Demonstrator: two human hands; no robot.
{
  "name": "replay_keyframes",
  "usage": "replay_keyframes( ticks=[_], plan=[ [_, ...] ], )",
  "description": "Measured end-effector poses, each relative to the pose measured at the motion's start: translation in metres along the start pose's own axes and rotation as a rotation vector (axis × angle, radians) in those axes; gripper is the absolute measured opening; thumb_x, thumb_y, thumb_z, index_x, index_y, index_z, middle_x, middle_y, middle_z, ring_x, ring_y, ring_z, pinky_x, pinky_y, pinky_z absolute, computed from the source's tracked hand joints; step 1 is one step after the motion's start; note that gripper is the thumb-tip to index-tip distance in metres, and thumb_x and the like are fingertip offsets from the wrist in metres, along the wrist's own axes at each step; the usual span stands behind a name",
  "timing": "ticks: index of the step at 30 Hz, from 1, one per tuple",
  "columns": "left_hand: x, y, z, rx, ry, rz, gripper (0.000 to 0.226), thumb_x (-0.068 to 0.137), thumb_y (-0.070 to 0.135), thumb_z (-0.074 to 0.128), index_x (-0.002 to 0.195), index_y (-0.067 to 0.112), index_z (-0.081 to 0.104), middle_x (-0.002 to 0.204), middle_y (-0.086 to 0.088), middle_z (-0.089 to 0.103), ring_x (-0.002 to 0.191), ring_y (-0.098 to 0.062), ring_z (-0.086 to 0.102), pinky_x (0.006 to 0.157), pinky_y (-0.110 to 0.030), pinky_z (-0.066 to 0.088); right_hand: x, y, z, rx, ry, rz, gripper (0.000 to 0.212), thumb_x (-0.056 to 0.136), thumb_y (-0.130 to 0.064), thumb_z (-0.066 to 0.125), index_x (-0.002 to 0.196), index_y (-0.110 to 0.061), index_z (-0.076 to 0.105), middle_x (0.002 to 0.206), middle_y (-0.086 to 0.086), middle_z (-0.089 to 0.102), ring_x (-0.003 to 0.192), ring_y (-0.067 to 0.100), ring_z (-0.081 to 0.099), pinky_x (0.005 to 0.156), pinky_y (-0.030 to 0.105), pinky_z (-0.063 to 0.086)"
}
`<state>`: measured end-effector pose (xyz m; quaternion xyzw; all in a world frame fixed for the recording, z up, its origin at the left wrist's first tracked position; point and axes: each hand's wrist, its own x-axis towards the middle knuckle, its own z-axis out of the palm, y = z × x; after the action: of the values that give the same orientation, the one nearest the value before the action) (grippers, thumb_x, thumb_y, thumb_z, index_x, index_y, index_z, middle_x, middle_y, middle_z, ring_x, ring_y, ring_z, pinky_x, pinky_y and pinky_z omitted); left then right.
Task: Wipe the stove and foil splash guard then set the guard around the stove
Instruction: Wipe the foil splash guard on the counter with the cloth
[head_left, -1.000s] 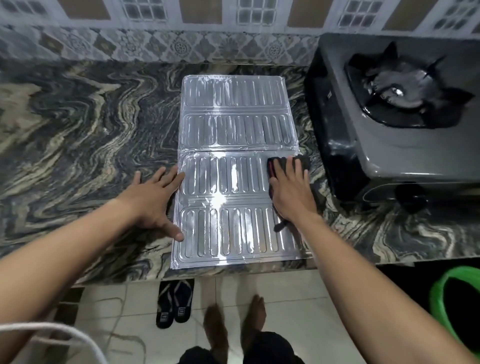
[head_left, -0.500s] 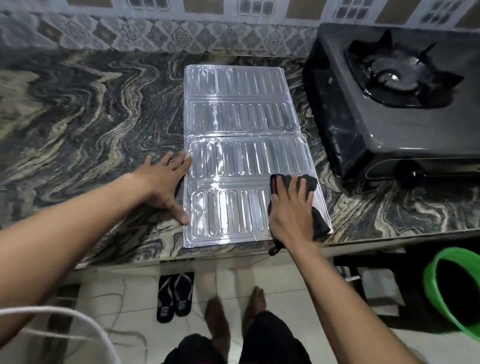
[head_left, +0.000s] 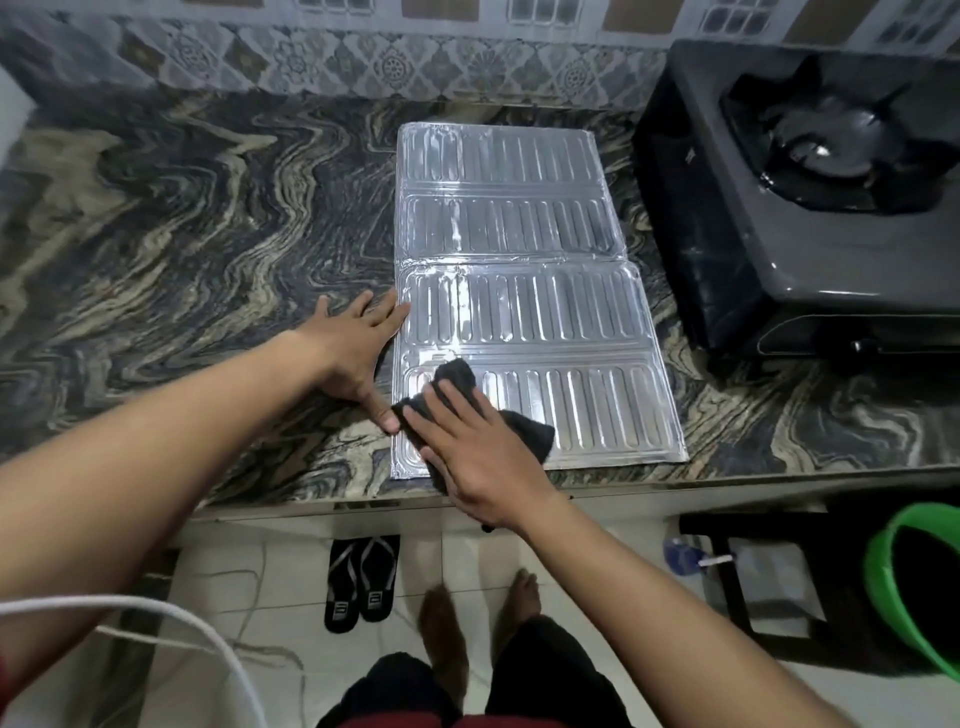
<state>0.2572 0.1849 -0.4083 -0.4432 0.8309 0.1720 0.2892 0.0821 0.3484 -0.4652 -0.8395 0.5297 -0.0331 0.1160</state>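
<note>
The foil splash guard (head_left: 524, 291) is laid flat on the marbled bench (head_left: 208, 234), just left of the gas stove (head_left: 810, 208). A black cloth (head_left: 457, 382) is pressed onto its near left corner under the flat, open-fingered right hand (head_left: 478, 452). Its left edge is steadied by the left hand (head_left: 353, 348), fingers spread.

Ribbed foil splash guard (head_left: 524, 291) lies flat – beside grey stove (head_left: 810, 208).
</note>
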Motion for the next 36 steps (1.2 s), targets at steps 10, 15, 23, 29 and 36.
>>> replay_keyframes(
  ticks=[10,15,23,29,36],
  plan=[
    [0.001,0.001,0.000,-0.010,-0.004,0.001,0.175,0.020,0.095,0.066,0.152,0.028,-0.028,0.161,0.006,-0.029,0.152,-0.025,-0.017,0.116,-0.068,-0.003,-0.058,0.069,-0.019,0.029,-0.006,0.297,0.054,0.106,-0.041,0.015,0.158,-0.026,0.010,0.166,0.004,0.003,0.152,0.021,-0.009,0.123,0.040,-0.004],
    [-0.001,0.007,-0.004,0.003,-0.025,-0.041,0.174,0.022,0.091,0.071,0.151,0.029,-0.028,0.162,0.006,-0.029,0.152,-0.026,-0.017,0.115,-0.070,-0.001,-0.077,0.103,-0.028,0.045,0.056,0.467,0.053,0.107,-0.038,0.020,0.158,-0.024,0.015,0.166,0.005,0.005,0.152,0.023,-0.007,0.122,0.037,-0.006],
    [-0.008,0.027,-0.010,0.061,-0.027,-0.191,0.172,0.024,0.081,0.078,0.154,0.029,-0.023,0.165,-0.001,-0.020,0.153,-0.032,-0.012,0.113,-0.071,0.002,-0.086,0.120,-0.043,0.303,0.050,0.555,0.054,0.106,-0.039,0.026,0.158,-0.025,0.016,0.166,0.006,0.003,0.152,0.021,-0.011,0.122,0.041,-0.008],
    [-0.015,0.080,-0.027,0.065,-0.013,-0.325,0.122,0.077,0.041,0.077,0.156,0.028,-0.016,0.166,-0.009,-0.014,0.153,-0.035,-0.005,0.114,-0.073,0.003,-0.110,0.146,-0.071,0.507,0.286,0.580,0.050,0.095,-0.004,0.045,0.144,-0.015,0.049,0.150,0.003,0.046,0.142,0.020,0.038,0.115,0.025,0.025],
    [0.016,0.210,-0.032,-0.009,0.313,0.057,0.076,0.097,0.037,0.055,0.159,0.024,0.013,0.167,-0.008,0.010,0.154,-0.028,0.007,0.121,-0.057,0.013,-0.124,0.151,-0.059,0.020,0.185,0.616,0.047,0.093,-0.044,0.054,0.123,-0.009,0.061,0.116,0.013,0.059,0.111,0.033,0.051,0.093,0.045,0.045]
  ],
)
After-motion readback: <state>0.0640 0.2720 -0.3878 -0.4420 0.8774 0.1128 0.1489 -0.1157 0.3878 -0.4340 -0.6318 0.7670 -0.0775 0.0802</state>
